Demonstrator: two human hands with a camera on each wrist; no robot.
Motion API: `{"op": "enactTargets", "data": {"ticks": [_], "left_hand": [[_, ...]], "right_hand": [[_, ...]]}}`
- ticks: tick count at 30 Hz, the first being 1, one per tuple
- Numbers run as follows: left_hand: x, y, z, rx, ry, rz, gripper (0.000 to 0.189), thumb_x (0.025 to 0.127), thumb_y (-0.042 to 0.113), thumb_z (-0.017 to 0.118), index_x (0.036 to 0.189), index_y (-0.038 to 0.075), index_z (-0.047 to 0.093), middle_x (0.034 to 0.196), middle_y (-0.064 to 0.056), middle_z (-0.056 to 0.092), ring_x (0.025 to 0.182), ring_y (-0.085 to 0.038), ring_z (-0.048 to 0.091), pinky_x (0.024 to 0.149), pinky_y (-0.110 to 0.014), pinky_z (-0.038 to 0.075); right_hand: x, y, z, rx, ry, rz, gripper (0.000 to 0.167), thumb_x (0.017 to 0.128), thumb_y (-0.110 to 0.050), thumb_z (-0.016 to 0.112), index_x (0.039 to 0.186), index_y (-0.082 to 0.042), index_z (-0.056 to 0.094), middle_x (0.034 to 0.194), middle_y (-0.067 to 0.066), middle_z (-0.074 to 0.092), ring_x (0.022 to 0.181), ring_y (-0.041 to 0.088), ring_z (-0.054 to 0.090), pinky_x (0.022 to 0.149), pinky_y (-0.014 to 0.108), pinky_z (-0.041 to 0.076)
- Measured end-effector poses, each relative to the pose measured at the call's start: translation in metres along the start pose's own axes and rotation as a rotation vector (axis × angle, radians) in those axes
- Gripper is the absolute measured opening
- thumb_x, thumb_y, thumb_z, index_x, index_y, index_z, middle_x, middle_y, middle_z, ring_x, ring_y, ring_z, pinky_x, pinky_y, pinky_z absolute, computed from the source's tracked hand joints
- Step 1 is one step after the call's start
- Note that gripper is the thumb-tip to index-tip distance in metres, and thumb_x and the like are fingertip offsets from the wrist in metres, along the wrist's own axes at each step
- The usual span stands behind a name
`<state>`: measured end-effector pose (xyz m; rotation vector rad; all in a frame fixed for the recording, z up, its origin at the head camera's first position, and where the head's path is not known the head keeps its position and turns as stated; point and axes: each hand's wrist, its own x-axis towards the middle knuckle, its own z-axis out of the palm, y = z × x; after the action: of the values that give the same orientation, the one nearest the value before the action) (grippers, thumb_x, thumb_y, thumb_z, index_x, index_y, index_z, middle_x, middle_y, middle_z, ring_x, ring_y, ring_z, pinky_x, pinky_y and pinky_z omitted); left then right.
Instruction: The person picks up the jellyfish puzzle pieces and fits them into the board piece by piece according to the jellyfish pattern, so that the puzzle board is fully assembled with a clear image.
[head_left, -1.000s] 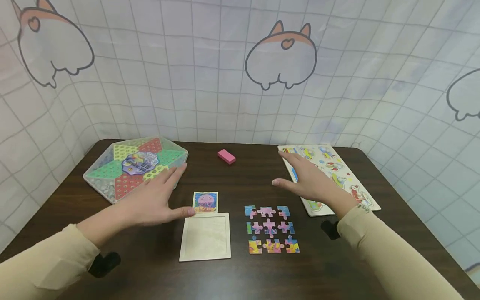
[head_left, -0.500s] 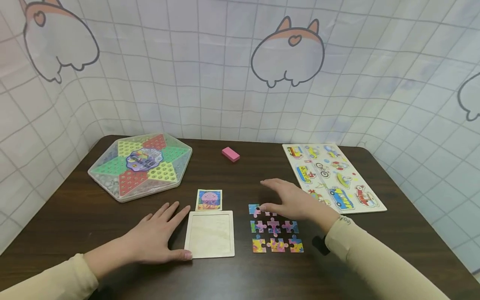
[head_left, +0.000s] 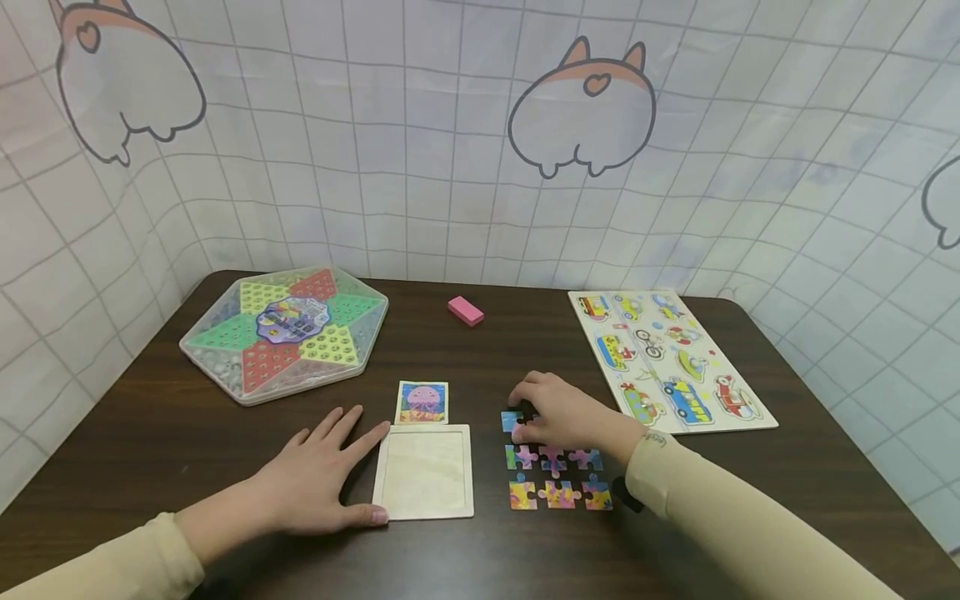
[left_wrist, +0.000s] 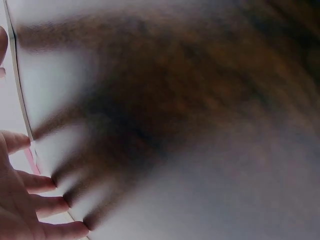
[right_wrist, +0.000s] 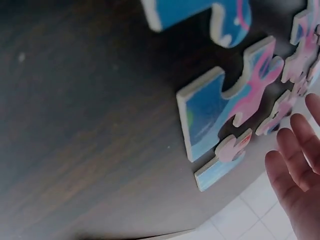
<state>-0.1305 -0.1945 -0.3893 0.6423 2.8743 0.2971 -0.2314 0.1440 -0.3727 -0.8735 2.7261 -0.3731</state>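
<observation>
My left hand (head_left: 315,477) lies with spread fingers on the dark table; its thumb and index finger touch the left edge of a square wooden puzzle tray (head_left: 466,471). A small jellyfish picture card (head_left: 422,402) is just behind that tray. To the right, jigsaw pieces (head_left: 560,495) are laid out in rows. Over the back row reaches my right hand (head_left: 573,414), its bent fingers and thumb around the back-left jigsaw piece (head_left: 511,422). In the right wrist view the fingers (right_wrist: 281,172) hang apart from the flat pieces; the thumb is hidden there.
A hexagonal Chinese checkers box (head_left: 345,333) lies at the back left. A pink block (head_left: 466,311) sits at the back middle. At the back right is a wooden vehicle puzzle board (head_left: 660,383). A white grid-patterned cloth (head_left: 420,167) hangs behind the table.
My left hand has come down beside the tray, touching its left edge. My right hand has moved from near the vehicle board leftward and down to the back row of jigsaw pieces.
</observation>
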Motion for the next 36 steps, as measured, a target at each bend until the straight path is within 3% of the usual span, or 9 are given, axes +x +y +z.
{"op": "enactTargets", "data": {"ticks": [12, 20, 25, 29, 36], "left_hand": [[-0.003, 0.001, 0.000, -0.006, 0.008, -0.010, 0.104, 0.080, 0.081, 0.063, 0.160, 0.019, 0.037, 0.162, -0.029, 0.032, 0.146, -0.056, 0.032, 0.100, -0.078, 0.036], [-0.002, 0.001, 0.001, -0.014, 0.012, -0.014, 0.106, 0.078, 0.081, 0.064, 0.159, 0.019, 0.037, 0.161, -0.029, 0.032, 0.146, -0.056, 0.033, 0.100, -0.079, 0.036], [-0.001, 0.002, 0.001, -0.034, 0.004, -0.018, 0.106, 0.078, 0.081, 0.065, 0.159, 0.019, 0.037, 0.162, -0.029, 0.031, 0.147, -0.055, 0.032, 0.101, -0.079, 0.035], [-0.001, 0.002, 0.002, -0.042, -0.005, -0.024, 0.106, 0.078, 0.081, 0.065, 0.160, 0.020, 0.037, 0.162, -0.029, 0.031, 0.148, -0.055, 0.031, 0.102, -0.079, 0.034], [0.000, 0.001, 0.003, -0.046, -0.014, -0.036, 0.106, 0.078, 0.081, 0.066, 0.160, 0.021, 0.037, 0.163, -0.028, 0.029, 0.148, -0.054, 0.030, 0.103, -0.079, 0.033]], "right_hand": [[0.004, -0.005, 0.002, 0.010, 0.045, -0.025, 0.029, 0.091, -0.026, 0.079, 0.111, -0.009, 0.068, 0.121, 0.009, 0.062, 0.108, 0.023, 0.056, 0.094, 0.042, 0.051], [0.006, -0.013, 0.001, 0.095, 0.048, -0.086, 0.023, 0.090, -0.010, 0.079, 0.103, -0.014, 0.060, 0.094, -0.003, 0.066, 0.087, 0.011, 0.061, 0.081, 0.033, 0.055], [0.004, -0.014, 0.001, 0.136, 0.045, -0.131, 0.024, 0.091, -0.002, 0.076, 0.101, -0.015, 0.058, 0.087, -0.004, 0.066, 0.080, 0.008, 0.062, 0.073, 0.025, 0.054], [0.005, -0.015, 0.001, 0.223, 0.051, -0.126, 0.020, 0.092, -0.003, 0.075, 0.098, -0.014, 0.059, 0.085, -0.005, 0.068, 0.077, 0.008, 0.063, 0.070, 0.024, 0.054], [0.012, -0.031, -0.003, 0.434, 0.055, -0.008, 0.010, 0.092, -0.009, 0.076, 0.099, -0.011, 0.069, 0.082, -0.003, 0.073, 0.074, 0.011, 0.065, 0.071, 0.027, 0.054]]}}
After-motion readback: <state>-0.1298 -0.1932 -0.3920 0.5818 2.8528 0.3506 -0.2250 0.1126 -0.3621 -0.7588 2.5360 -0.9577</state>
